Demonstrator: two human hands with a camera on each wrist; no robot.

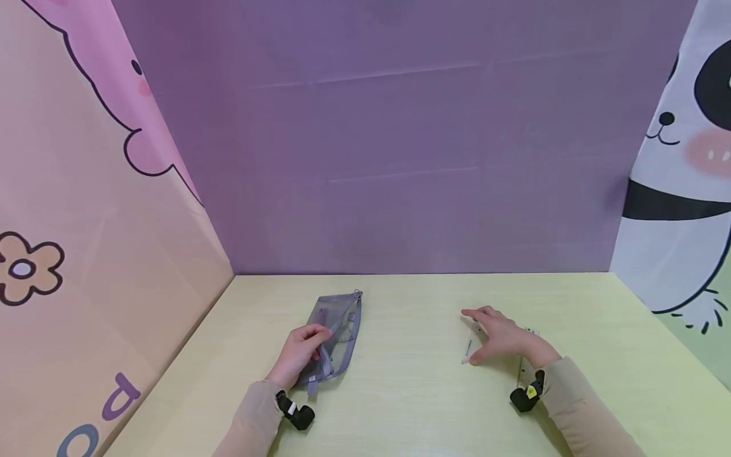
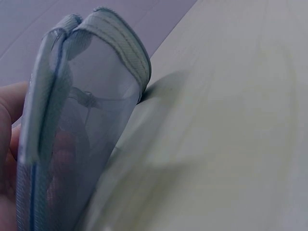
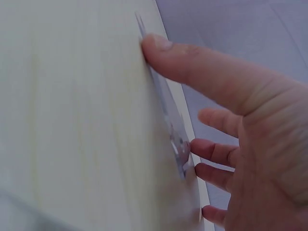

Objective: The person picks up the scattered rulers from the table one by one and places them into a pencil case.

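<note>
In the head view my left hand (image 1: 302, 352) pinches the zipped edge of a translucent grey-purple mesh pouch (image 1: 349, 355) lying tilted at the left of the table. The left wrist view shows the pouch's zip band (image 2: 113, 33) standing up, with fingers partly visible through the mesh. On the right, my right hand (image 1: 502, 336) spreads over a thin clear plastic piece with printed marks (image 1: 469, 348), like a ruler or set square. Its thumb touches the piece's edge (image 3: 166, 103) in the right wrist view; the fingers lie near the other end, contact unclear.
Partly under the right wrist lies a clear strip with dark marks (image 1: 521, 371), possibly a ruler. Faint items, one purple (image 1: 322, 315), show inside the pouch. The pale table (image 1: 411, 393) meets a purple backdrop (image 1: 400, 222), with printed cloth panels at both sides.
</note>
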